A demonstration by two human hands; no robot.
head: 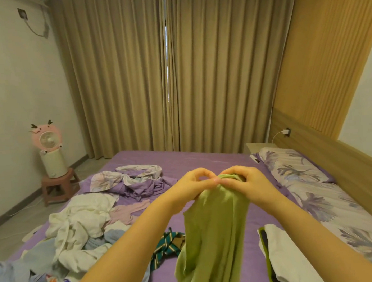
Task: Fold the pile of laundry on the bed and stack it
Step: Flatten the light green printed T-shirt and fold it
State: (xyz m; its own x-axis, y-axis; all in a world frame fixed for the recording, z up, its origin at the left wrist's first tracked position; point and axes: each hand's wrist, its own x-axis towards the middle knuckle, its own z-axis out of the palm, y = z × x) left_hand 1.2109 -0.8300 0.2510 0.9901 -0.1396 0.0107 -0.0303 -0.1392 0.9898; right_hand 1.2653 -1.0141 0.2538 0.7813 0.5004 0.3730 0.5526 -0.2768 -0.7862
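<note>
A light green garment (215, 237) hangs in front of me above the purple bed (203, 161), its top edge bunched between both hands. My left hand (190, 185) pinches that top edge from the left. My right hand (246, 180) grips the same bunched edge from the right, fingers curled over the cloth. An unfolded pile of white and pale blue laundry (81, 232) lies on the bed at the left. A dark green striped piece (167, 246) lies behind the hanging garment. A folded stack with a white top piece (283, 254) sits at the lower right.
A crumpled purple floral sheet (135, 181) lies mid-bed. A floral pillow (291, 165) and bedding run along the wooden headboard on the right. A pink fan (46, 138) stands on a stool (57, 183) by the left wall. Curtains hang behind the bed.
</note>
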